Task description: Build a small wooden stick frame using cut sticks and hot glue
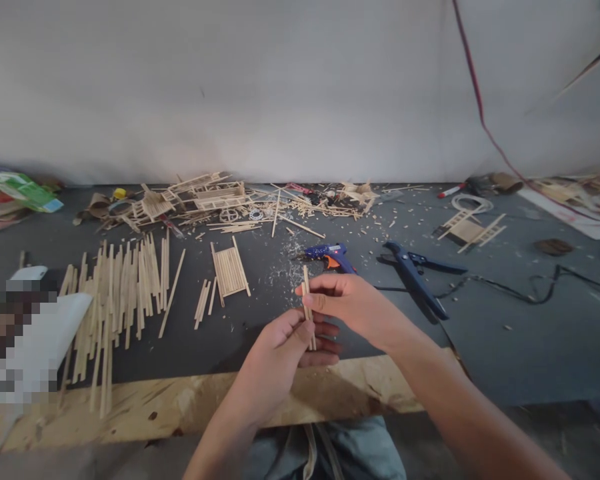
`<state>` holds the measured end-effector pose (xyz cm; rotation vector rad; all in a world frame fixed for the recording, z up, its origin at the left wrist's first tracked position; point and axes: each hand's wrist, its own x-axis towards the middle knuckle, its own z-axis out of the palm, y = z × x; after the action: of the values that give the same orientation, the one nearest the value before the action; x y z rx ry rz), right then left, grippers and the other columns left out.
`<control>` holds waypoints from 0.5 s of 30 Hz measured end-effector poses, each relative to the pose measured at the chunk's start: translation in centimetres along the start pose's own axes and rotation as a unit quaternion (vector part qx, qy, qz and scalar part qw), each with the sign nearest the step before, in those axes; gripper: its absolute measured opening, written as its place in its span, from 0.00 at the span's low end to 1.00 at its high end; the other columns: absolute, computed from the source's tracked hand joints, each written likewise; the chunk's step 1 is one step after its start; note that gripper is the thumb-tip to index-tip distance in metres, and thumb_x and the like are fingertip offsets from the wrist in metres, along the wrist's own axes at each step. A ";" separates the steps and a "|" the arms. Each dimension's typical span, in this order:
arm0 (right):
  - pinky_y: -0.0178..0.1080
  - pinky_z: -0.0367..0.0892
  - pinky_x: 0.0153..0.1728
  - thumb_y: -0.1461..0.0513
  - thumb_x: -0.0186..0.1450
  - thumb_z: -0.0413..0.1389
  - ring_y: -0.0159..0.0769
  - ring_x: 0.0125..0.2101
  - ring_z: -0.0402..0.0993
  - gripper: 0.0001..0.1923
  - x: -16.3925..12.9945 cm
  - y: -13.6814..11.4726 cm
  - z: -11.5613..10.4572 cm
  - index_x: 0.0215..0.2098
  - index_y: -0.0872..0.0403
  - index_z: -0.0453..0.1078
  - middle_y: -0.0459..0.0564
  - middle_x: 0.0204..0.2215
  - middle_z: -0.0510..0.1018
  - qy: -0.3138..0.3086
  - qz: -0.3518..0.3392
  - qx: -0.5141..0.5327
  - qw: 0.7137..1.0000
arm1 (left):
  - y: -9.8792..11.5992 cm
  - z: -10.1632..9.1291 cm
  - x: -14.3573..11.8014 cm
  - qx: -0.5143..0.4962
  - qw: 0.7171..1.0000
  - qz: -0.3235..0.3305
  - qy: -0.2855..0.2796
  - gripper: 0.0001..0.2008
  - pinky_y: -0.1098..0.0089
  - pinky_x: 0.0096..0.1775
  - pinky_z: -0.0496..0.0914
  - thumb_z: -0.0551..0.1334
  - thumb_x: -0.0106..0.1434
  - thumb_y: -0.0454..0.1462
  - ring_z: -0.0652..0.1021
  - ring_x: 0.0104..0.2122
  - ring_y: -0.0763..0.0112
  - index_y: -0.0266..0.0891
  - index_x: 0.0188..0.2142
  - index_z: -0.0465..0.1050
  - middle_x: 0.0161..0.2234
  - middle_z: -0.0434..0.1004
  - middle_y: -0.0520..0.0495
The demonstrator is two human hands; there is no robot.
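Head view. A thin wooden stick (308,308) is held upright just below the centre of the picture, above the near edge of the desk (505,333). Its lower end is pinched in the narrow grip of the left hand (280,353), while its upper part is pinched between thumb and forefinger of the right hand (350,303), which comes in from 4 o'clock. Whether one stick or two pressed together are held cannot be told. The two-handed hold appears meant to steady so slender a piece at both ends.

At 12 o'clock from the hands, just beyond them, a blue glue gun (330,256) is laid, and at 2 o'clock blue cutters (415,270) are seen, both apparently kept within easy reach. Loose sticks (115,293) are spread in rows at 9 o'clock, and a small panel of joined sticks (230,270) lies at 11 o'clock. Part-built frames and offcuts (205,200) are heaped along the far edge.

The desk is dark and littered with chips; a bare wooden board (180,400) runs along its near edge. A plain pale wall (280,87) stands behind, crossed at the right by a red cable (480,113).
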<state>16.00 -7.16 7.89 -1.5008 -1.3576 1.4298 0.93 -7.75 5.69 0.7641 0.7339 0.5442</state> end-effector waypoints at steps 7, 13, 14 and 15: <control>0.32 0.58 0.25 0.52 0.57 0.54 0.27 0.21 0.60 0.13 -0.2 0.1 0.1 0.33 0.53 0.70 0.43 0.23 0.69 -0.001 0.003 0.013 1.000 | 0.0 0.2 0.0 0.002 1.000 -0.005 0.005 0.10 0.66 0.38 0.70 0.57 0.58 0.40 0.75 0.33 0.68 0.33 0.34 0.69 0.33 0.73 0.45; 0.32 0.59 0.24 0.52 0.56 0.54 0.27 0.21 0.61 0.13 -0.4 0.2 0.0 0.33 0.53 0.70 0.44 0.24 0.69 0.013 0.006 -0.002 1.000 | -0.1 0.5 0.2 0.005 1.000 -0.005 0.010 0.11 0.64 0.37 0.70 0.58 0.57 0.40 0.76 0.31 0.69 0.34 0.34 0.69 0.33 0.73 0.45; 0.32 0.59 0.24 0.53 0.56 0.54 0.27 0.21 0.61 0.13 -0.4 0.2 -0.1 0.33 0.53 0.70 0.43 0.24 0.69 0.015 0.007 -0.002 1.000 | -0.1 0.6 0.3 0.006 1.000 -0.005 0.011 0.11 0.64 0.37 0.70 0.58 0.57 0.41 0.76 0.31 0.69 0.34 0.34 0.69 0.33 0.73 0.45; 0.32 0.59 0.24 0.53 0.57 0.54 0.27 0.21 0.60 0.13 -0.4 0.3 -0.1 0.33 0.52 0.70 0.43 0.24 0.69 0.014 0.006 0.001 1.000 | -0.1 0.6 0.3 0.008 1.000 -0.004 0.011 0.11 0.64 0.37 0.70 0.58 0.57 0.41 0.76 0.31 0.69 0.34 0.34 0.69 0.33 0.73 0.45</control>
<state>16.23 -7.63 7.78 -1.5253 -1.3318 1.4128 1.60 -7.91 5.77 0.7703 0.7630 0.5406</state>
